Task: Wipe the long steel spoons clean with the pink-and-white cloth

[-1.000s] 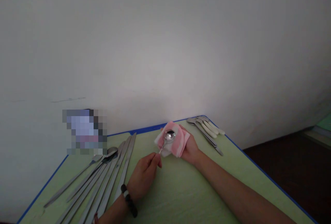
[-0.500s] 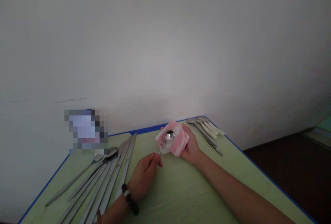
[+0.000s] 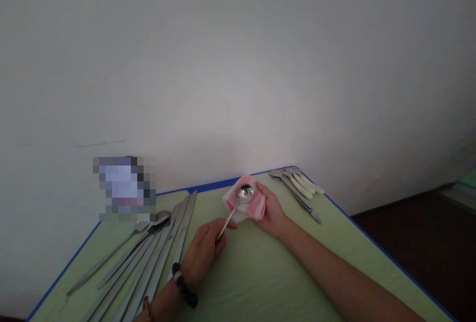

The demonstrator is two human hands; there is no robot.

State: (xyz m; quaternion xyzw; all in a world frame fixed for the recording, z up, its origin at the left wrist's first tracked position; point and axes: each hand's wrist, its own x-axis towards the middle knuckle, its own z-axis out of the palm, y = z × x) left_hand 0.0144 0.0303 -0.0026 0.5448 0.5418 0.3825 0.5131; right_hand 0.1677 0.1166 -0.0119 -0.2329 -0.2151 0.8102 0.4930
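My left hand [image 3: 208, 245], with a dark beaded bracelet at the wrist, is closed on the handle of a shiny metal spoon [image 3: 245, 193]. The spoon's bowl points away from me, over a pink and white striped cloth [image 3: 256, 206]. That cloth lies bunched in my right hand [image 3: 273, 210], whose fingers wrap behind it and are mostly hidden. Whether the bowl touches the cloth or sits just above it, I cannot tell.
Several long metal knives [image 3: 158, 252] and spoons [image 3: 162, 217] lie fanned at the left. At the back right are metal spoons [image 3: 293, 193] and white-handled cutlery [image 3: 303, 186]. A pixelated object [image 3: 124, 188] leans near the wall [image 3: 238, 74]. The green tabletop [image 3: 256, 272] has a blue edge.
My left hand has shifted a little down and turned, so more of the spoon's handle shows. In my right hand, the cloth has bunched smaller and sits more behind the bowl.
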